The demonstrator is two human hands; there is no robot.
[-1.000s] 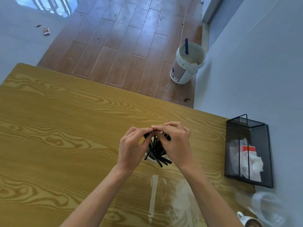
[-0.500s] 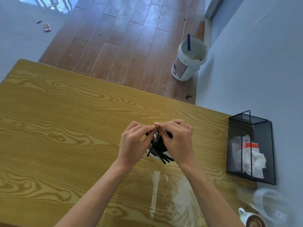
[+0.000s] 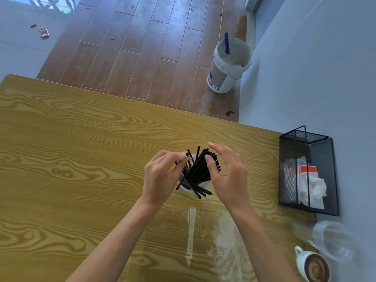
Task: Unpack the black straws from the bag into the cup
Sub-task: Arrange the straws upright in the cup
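A bundle of black straws [image 3: 198, 171] stands fanned out in a white cup [image 3: 188, 189] on the wooden table [image 3: 71, 155]. My left hand [image 3: 160, 178] is at the cup's left, fingertips touching a few straw tops. My right hand [image 3: 227, 176] is on the right, thumb pressing the straw tops and fingers spread above them. Most of the cup is hidden by straws and hands. An empty clear plastic bag [image 3: 215, 241] lies flat on the table between my forearms.
A black mesh basket [image 3: 307, 171] with white packets stands at the table's right edge by the wall. A clear glass [image 3: 331, 243] and a mug of coffee [image 3: 313, 267] sit at the near right. A white bucket [image 3: 230, 64] is on the floor beyond the table.
My hands, earlier pinched together over the straw tops, have parted. The straws have fanned out and show more between them.
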